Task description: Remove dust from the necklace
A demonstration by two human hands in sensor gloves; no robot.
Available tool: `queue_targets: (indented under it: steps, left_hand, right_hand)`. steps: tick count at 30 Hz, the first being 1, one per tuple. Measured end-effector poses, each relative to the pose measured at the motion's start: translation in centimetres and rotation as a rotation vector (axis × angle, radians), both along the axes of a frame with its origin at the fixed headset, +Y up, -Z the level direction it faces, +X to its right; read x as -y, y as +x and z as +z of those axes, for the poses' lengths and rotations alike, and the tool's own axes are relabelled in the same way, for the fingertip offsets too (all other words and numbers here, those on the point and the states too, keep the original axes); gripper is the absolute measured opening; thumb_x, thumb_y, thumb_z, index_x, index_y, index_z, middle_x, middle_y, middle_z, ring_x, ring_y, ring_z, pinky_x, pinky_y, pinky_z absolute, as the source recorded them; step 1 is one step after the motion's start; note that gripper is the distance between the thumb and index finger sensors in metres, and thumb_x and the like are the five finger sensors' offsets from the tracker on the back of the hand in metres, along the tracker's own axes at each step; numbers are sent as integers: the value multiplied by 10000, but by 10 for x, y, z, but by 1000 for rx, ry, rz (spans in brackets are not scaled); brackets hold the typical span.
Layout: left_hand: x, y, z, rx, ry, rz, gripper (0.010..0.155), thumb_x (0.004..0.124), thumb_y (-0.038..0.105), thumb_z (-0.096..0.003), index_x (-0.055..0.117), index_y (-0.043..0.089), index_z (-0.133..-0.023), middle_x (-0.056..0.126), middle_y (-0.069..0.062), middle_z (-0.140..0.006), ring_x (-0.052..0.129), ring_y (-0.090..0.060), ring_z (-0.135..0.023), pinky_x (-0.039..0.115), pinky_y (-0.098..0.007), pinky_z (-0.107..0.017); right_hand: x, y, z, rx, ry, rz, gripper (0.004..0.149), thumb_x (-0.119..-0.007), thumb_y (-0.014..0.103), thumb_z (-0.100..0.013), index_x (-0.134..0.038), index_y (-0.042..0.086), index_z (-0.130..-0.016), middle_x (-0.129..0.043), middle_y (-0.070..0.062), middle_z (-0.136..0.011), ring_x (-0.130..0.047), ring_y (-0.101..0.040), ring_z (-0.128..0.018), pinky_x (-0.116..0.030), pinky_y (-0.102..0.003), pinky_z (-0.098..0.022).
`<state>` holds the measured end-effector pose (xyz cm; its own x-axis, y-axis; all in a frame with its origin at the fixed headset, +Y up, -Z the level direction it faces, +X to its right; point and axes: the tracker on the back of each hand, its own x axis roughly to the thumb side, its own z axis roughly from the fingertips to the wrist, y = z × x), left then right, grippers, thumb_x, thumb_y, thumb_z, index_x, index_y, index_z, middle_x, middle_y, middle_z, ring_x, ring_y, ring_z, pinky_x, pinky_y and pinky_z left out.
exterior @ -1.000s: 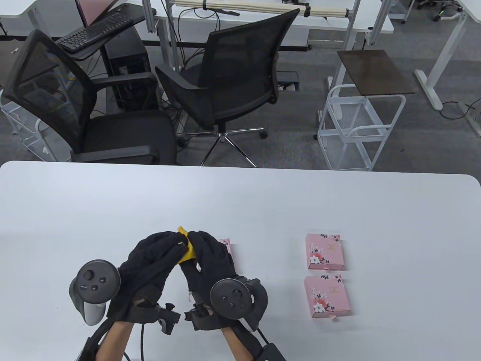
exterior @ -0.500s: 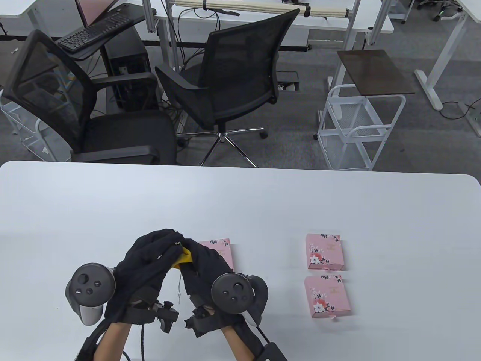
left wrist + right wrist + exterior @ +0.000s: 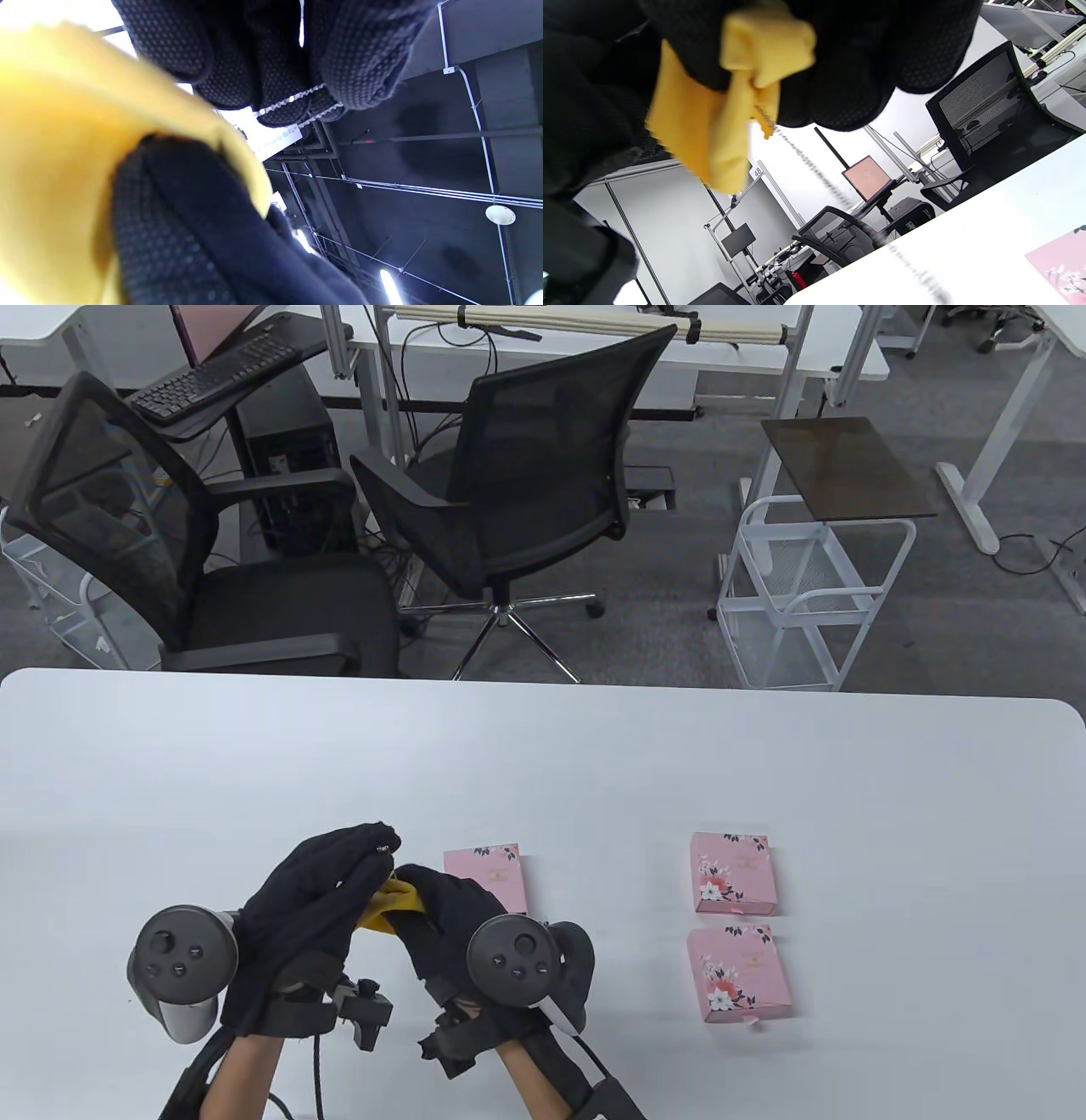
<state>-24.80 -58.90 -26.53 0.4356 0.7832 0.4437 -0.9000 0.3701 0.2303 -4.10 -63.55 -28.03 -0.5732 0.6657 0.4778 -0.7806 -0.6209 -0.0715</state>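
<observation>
A: Cloth (image 3: 392, 906) was yellow, plain. Gloves on left hand (image 3: 310, 899) and right hand (image 3: 450, 920) were black with a dotted knit.
B: Chain (image 3: 292, 99)?
A: Silver, fine links.
B: Boxes?
A: Three gift boxes (image 3: 734, 872) were pink with floral print. Table (image 3: 594, 763) was white. Office chairs (image 3: 517, 475) were black mesh.

- The number "48" stands on a small white tag (image 3: 757, 171) on a grey metal frame post, just left of the pink laptop screen (image 3: 867, 178) in the right wrist view.
- Gold marks on the pink flowered boxes (image 3: 733, 873) are too small to read.
</observation>
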Motion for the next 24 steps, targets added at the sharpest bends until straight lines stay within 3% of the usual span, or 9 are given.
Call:
queue_targets:
  steps: [7, 12, 17, 22, 24]
  left_hand:
    - [0, 1, 0, 2, 5, 5, 357, 893, 435, -555, 926, 299, -884, 993, -8, -883, 908, -275, -834, 814, -462, -590]
    - [0, 0, 0, 0, 14, 15, 357, 893, 435, -555, 925, 300, -885, 995, -8, -875, 915, -266, -818, 817, -450, -582]
    - [-1, -2, 1, -15, 28, 15, 358, 891, 439, -555, 925, 304, -884, 1000, 1, -864, 925, -248, -797, 826, -433, -568]
    - [0, -4, 0, -13, 25, 27, 357, 891, 438, -555, 925, 302, -884, 1002, -1, -859, 928, -245, -793, 828, -432, -566]
    - [-2, -5, 2, -10, 31, 40, 360, 889, 441, -555, 924, 301, -885, 1005, 3, -855, 928, -244, -792, 828, -431, -565]
  right_hand:
    - [4, -4, -1, -34, -26, 40, 410, -800, 286, -630, -733, 125, -1001, -867, -191, -911, -917, -403, -716, -710, -592, -618]
    - [11, -5, -4, -22, -58, 33, 420, -801, 412, -618, -795, 125, -924, -935, -143, -782, -955, -352, -605, -744, -563, -586]
    - [20, -6, -9, -102, -166, -36, 416, -784, 293, -634, -722, 139, -1016, -867, -192, -905, -920, -399, -701, -722, -588, -607]
    - [29, -8, -12, -128, -219, -16, 421, -790, 400, -624, -789, 124, -941, -936, -142, -779, -959, -347, -596, -761, -556, -566]
    - [33, -11, -13, -132, -235, 44, 414, -779, 370, -633, -777, 115, -959, -926, -162, -803, -952, -365, -616, -750, -568, -574]
